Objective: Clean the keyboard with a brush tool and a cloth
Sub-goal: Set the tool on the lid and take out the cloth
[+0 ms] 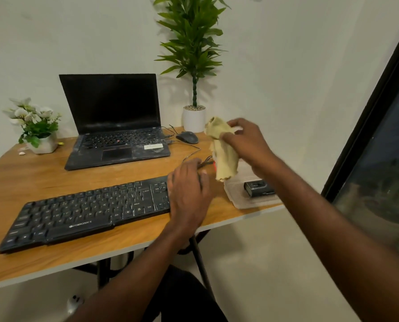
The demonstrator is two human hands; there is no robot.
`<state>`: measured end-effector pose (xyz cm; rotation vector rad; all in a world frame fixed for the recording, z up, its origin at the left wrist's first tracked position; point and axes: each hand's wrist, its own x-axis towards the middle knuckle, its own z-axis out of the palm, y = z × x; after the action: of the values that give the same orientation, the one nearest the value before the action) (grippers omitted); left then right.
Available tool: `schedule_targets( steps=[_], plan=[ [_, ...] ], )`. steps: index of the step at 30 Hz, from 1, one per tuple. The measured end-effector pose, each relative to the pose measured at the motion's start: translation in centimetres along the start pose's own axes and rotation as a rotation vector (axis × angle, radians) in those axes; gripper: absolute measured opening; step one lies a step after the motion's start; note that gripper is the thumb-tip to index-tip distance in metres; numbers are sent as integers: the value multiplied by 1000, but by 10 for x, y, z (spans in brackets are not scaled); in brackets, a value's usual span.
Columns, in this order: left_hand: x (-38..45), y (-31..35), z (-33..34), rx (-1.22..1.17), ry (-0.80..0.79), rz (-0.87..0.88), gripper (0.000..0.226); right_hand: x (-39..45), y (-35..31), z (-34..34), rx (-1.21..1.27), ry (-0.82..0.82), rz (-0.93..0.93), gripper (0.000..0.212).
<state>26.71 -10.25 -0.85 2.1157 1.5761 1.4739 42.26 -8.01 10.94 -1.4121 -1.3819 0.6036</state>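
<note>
Holding a yellow cloth [224, 149] aloft in the right hand [245, 140], a person prepared to wipe a black keyboard [89, 210] on a wooden desk [31, 177].

The right hand's fingers were bunched round the cloth above the desk's right end; the left hand [189, 194] lay flat on the keyboard's right end, gripping nothing. No brush was clearly visible, and dust still flecked the keys, suggesting wiping remained undone.

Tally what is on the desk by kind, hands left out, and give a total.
Keyboards: 1, keyboard
Laptops: 1, laptop
Mice: 1, mouse
Potted plants: 2, tall plant, flower pot
Cloths: 1, cloth, held above the desk by the right hand
Clear boxes: 1, box
Total: 7
</note>
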Motion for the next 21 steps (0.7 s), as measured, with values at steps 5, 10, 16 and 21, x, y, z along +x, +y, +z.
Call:
schedule_targets(
  steps=[5,10,16,21],
  plan=[
    [-10,-39,-70,-100,55,-11,41,-54,-12,52,270,-100,206,20],
    [-28,-72,-141,-316,-16,-186,52,-110,-15,112,402,-279,325,36],
    [-45,-93,-188,-703,-205,-383,20,-151,-18,141,460,-438,274,21],
    [-50,-112,-208,-465,-168,-261,16,-162,-8,151,412,-395,306,17]
  ],
)
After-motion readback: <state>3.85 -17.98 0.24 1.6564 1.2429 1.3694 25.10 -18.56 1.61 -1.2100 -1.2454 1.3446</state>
